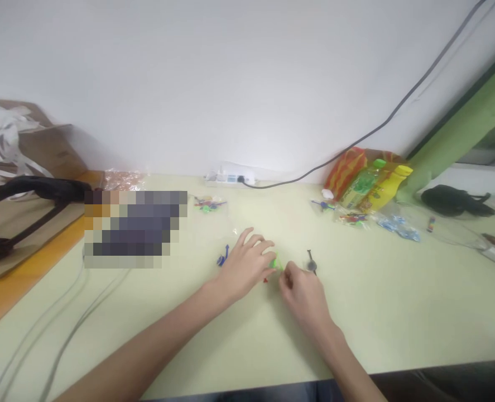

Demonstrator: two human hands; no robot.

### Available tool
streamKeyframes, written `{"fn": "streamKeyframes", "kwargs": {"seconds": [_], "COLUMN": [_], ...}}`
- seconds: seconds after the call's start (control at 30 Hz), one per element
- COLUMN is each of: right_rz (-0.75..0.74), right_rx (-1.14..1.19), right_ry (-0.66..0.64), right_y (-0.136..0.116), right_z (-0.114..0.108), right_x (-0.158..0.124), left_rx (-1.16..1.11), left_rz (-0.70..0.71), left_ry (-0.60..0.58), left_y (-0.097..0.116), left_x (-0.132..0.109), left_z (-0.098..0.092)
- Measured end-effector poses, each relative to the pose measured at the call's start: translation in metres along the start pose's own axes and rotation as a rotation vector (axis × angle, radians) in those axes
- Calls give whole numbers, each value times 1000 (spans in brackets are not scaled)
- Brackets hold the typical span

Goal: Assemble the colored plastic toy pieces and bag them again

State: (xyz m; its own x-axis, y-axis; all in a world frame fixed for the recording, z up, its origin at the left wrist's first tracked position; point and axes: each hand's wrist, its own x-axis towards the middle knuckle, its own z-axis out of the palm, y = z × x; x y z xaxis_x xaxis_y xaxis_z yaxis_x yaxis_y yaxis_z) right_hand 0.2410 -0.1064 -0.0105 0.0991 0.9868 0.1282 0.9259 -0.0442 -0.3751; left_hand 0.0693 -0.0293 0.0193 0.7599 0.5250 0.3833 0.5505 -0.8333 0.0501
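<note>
My left hand [247, 262] rests on the pale table [398, 301], fingers curled over a small green plastic piece [274, 262]. My right hand [301, 293] is closed in a pinch against the same green piece from the right. A tiny red piece [265, 280] peeks out below the hands. A small blue plastic piece [223, 258] lies just left of my left hand. A thin dark tool [311, 262] lies just right of my right hand.
A white power strip [230, 178] with a grey cable sits at the wall. Clear bags of small coloured parts [208, 204] lie behind the hands, and more [398, 226] beside a colourful package [366, 178] at right. Cardboard and a black strap [29, 192] sit left. Grey cables [63, 335] run across the near left.
</note>
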Motion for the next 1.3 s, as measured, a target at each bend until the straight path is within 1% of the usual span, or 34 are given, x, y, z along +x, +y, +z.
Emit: {"fn": "streamKeyframes", "kwargs": {"seconds": [0.07, 0.17, 0.23, 0.33, 0.43, 0.5, 0.57, 0.6, 0.67, 0.7, 0.77, 0.87, 0.93, 1.03, 1.1, 1.17, 1.23, 1.3], "right_rz": [6, 27, 35, 14, -59, -64, 16, 81, 183, 170, 102, 3, -24, -16, -1, 13, 20, 10], "right_rx": [-78, -123, -130, -94, 50, 183, 277, 289, 246, 225, 255, 287, 271, 248, 239, 234, 214, 161], "right_ry": [-48, -81, -84, -49, 9, 81, 201, 262, 319, 294, 160, -54, -117, -123, -93, -22, 117, 319], "right_y": [-1, 0, -1, -3, -2, 4, 17, 27, 48, 59, 77, 93, 96, 96, 96, 96, 92, 81], "right_z": [5, 7, 7, 6, 2, -7, -21, -28, -41, -46, -49, -42, -35, -27, -24, -23, -26, -33], "right_x": [1, 6, 9, 9, 4, -1, -4, -4, -4, -3, -1, 2, 3, 4, 5, 5, 6, 8], "left_rx": [58, 104, 116, 108, 68, 35, -2, -22, -63, -83, -118, -157, -182, -224, -249, -269, -282, -281], "left_rz": [9, 4, -8, -23, -29, -41, -48, -48, -41, -37, -27, -4, 16, 17, -2, -9, 0, 8], "left_ry": [-42, -70, -69, -49, -28, -15, 14, 32, 70, 91, 143, 220, 249, 300, 348, 395, 433, 454], "left_y": [1, 1, 0, 0, 0, 0, -2, -4, -8, -10, -15, -18, -18, -17, -15, -14, -13, -11], "left_x": [6, 8, 8, 6, 3, 1, -1, -3, -5, -7, -10, -18, -24, -33, -37, -38, -38, -38], "left_z": [9, 17, 18, 20, 19, 17, 12, 9, 3, 1, -2, -2, -2, -2, -3, -3, -1, 0]}}
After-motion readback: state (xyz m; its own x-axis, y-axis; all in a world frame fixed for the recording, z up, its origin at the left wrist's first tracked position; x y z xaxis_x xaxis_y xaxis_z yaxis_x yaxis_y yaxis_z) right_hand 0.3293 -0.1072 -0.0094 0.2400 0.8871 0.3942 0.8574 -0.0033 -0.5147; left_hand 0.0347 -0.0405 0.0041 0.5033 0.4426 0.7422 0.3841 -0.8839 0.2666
